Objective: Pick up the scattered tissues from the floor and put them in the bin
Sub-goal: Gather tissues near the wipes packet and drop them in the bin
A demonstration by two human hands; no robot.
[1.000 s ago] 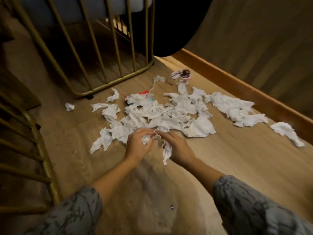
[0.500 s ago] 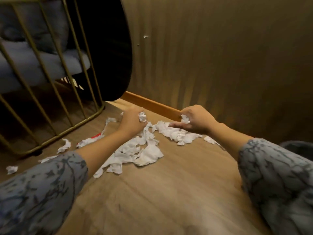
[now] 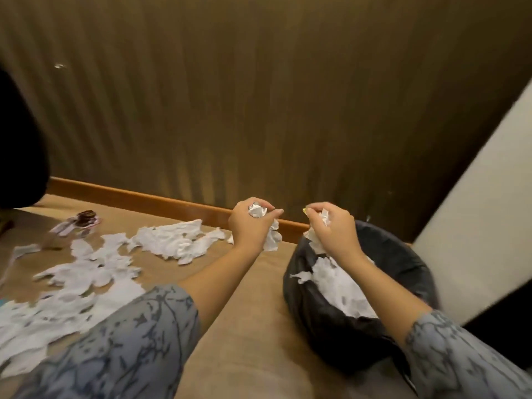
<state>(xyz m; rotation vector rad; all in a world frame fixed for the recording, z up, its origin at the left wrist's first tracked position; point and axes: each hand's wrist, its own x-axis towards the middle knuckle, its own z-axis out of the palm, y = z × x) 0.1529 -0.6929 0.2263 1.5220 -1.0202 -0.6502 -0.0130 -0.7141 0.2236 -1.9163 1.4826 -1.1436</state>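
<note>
Both hands are closed around tissue. The left hand (image 3: 251,226) grips a crumpled wad (image 3: 257,211), with a loose tail hanging below the fist; it is held over bare floor (image 3: 244,326), just left of the bin (image 3: 403,263) and short of its rim. The right hand (image 3: 335,228) pinches a second crumpled tissue (image 3: 324,217), fingers curled, and is held above the bin's near-left opening, tissue trailing down towards the contents. The bin, lined with a black bag, stands at the right by the skirting board (image 3: 161,197) and a pale panel (image 3: 475,197); it opens upward and already holds white tissue (image 3: 339,286). Judgement: the right hand is placed to let go at once; the left hand must travel rightward across the rim before release, or its wad will likely fall outside. The crumpled wads have no clear long axis; only the hanging tails point downward. The remaining scattered tissues (image 3: 95,263) lie well to the left, spread in a band running from the skirting board towards the left sleeve (image 3: 115,349). A small wrapper (image 3: 80,223) lies among them. The task is partly done.
</note>
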